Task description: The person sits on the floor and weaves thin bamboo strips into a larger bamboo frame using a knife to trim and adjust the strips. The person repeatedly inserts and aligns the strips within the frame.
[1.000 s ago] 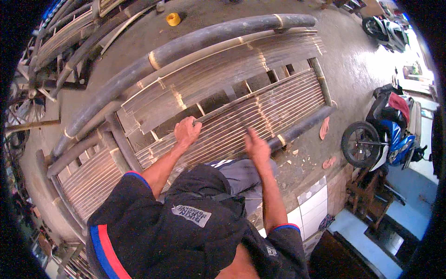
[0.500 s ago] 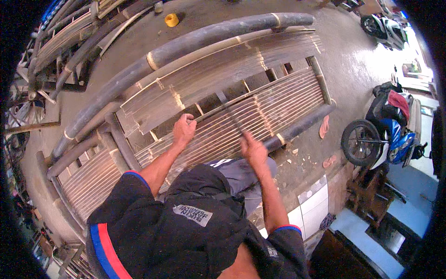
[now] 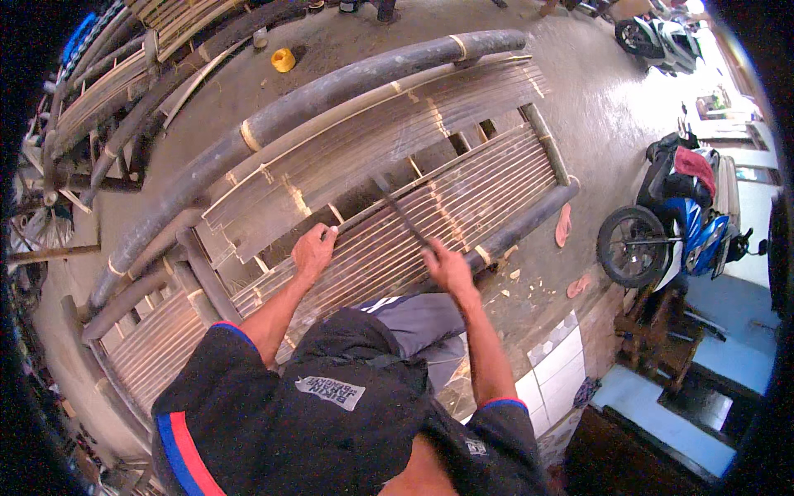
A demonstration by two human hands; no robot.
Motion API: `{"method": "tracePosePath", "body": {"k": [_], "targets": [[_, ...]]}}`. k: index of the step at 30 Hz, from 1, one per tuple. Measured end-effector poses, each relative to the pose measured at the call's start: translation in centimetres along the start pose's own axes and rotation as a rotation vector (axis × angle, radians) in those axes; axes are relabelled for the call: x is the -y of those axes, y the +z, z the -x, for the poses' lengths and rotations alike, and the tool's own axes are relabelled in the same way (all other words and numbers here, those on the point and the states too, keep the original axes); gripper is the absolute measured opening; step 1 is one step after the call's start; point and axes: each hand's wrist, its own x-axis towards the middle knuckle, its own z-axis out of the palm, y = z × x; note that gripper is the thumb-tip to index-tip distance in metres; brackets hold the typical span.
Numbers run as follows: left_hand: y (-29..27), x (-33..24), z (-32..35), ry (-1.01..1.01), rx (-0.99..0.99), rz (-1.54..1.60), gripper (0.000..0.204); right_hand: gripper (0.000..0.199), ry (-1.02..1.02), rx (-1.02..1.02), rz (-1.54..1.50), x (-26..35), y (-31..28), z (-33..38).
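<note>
Our right hand [image 3: 449, 270] has its fingers wrapped around one end of a long dark tool [image 3: 405, 217], perhaps so the far end reaches out. Our left hand [image 3: 313, 250] curls its fingers by the edge of the seat [image 3: 471, 198]; we can't tell if they pinch anything. The bamboo bench [image 3: 372, 73] is close to us; a yellow roll [image 3: 284, 66] lies behind.

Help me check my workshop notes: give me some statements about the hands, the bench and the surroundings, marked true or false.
1. The right hand grips a dark tool. True.
2. The yellow roll lies on the slatted seat. False: it lies on the floor beyond the bamboo bench.
3. The left hand is near the slatted seat's rear edge. True.
4. The blue motorcycle stands left of the bamboo bench. False: it stands to the right.
</note>
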Motion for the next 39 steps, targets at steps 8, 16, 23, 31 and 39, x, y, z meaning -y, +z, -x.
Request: {"method": "tracePosePath", "body": {"k": [8,16,23,31,39], "targets": [[1.1,1.6,-0.8,0.079,0.024,0.049,0.036,0.042,0.180,-0.571,-0.072,-8.0,-10.3,-5.0],[2.1,-0.4,2.1,0.581,-0.227,-0.235,0.058,0.040,0.204,-0.429,-0.825,-2.9,-3.8,1.3],[6.2,-3.6,-2.9,0.651,-0.058,-0.138,0.053,0.037,0.343,-0.353,-0.964,-1.6,0.6,6.6],[7.2,-5.3,-5.4,0.461,-0.048,-0.069,0.036,0.044,0.141,-0.506,-0.411,-1.8,2.1,8.2],[5.1,-4.7,-9.8,0.366,0.311,0.167,0.043,0.039,-0.082,-0.146,-0.158,1.0,1.3,-0.1]]}}
